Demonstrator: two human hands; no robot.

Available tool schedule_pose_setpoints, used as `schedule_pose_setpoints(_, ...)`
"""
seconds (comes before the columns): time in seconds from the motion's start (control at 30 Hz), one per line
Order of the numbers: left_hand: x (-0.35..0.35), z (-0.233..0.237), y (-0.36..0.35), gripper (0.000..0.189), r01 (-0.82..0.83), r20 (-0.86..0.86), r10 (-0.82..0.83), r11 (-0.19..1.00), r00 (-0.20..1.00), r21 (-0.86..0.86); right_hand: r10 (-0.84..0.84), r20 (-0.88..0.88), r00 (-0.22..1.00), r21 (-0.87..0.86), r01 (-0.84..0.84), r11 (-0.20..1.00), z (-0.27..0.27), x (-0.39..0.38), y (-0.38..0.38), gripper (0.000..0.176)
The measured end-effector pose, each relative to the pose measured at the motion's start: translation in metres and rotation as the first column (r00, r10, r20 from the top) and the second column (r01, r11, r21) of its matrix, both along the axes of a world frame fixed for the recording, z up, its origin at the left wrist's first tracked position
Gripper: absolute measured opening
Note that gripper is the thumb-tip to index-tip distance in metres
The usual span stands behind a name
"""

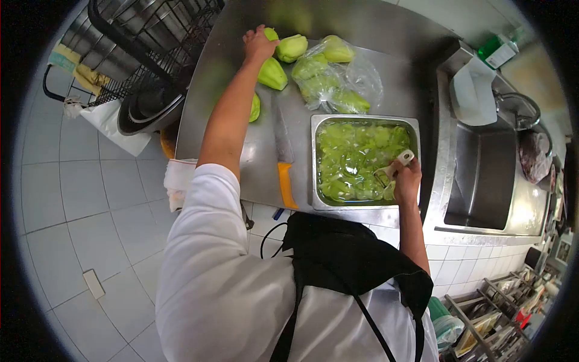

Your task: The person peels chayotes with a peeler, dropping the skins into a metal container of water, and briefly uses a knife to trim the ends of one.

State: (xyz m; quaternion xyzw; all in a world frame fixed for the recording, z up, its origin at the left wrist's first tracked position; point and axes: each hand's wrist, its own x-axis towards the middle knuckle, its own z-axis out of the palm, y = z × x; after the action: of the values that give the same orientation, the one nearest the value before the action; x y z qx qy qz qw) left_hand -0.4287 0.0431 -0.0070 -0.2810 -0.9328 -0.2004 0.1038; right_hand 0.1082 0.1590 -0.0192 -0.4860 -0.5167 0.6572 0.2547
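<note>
At the far side of the steel table, my left hand [259, 46] is closed around a pale green chayote [271, 34]. More chayotes [272, 74] lie close to it, one of them partly behind my left forearm. A clear plastic bag [338, 81] with several chayotes inside rests to the right of these. My right hand [407, 181] grips a light-coloured peeler [405, 158] above the right side of a metal pan [314, 163]. Water and many thin green pieces [356, 157] fill the pan. Left of it lies a knife [285, 175] with a yellow handle.
A steel sink [482, 175] with a tap [522, 108] stands to the right. On the left are a black wire rack [151, 54] and dark containers [151, 105]. A white cloth [177, 181] hangs at the table's left front edge.
</note>
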Motion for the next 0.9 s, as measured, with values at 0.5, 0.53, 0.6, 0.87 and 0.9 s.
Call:
schedule_pose_setpoints(0.5,0.082,0.089,-0.044,0.026,0.169,-0.153,-0.092,0.757,0.984,0.631,0.700,0.686,0.200,0.156,-0.980,0.126,0.021,-0.124,-0.215,0.054)
schedule_pose_setpoints(0.53,0.092,0.094,-0.045,0.025,0.179,-0.162,-0.093,0.720,0.982,0.671,0.689,0.697,0.196,0.150,-0.980,0.128,0.019,-0.126,-0.222,0.057)
schedule_pose_setpoints(0.6,0.120,0.111,-0.049,0.026,0.191,-0.076,-0.184,0.757,0.980,0.625,0.680,0.702,0.213,0.135,-0.977,0.168,0.007,-0.132,-0.227,0.061)
schedule_pose_setpoints(0.87,0.147,0.078,-0.006,0.026,0.369,0.232,-0.575,0.733,0.784,0.571,0.613,0.569,0.548,0.198,-0.815,0.544,0.039,-0.129,-0.225,0.061)
schedule_pose_setpoints(0.9,0.144,0.070,0.005,0.026,0.396,0.254,-0.602,0.732,0.757,0.554,0.587,0.544,0.599,0.232,-0.780,0.581,0.047,-0.125,-0.221,0.058)
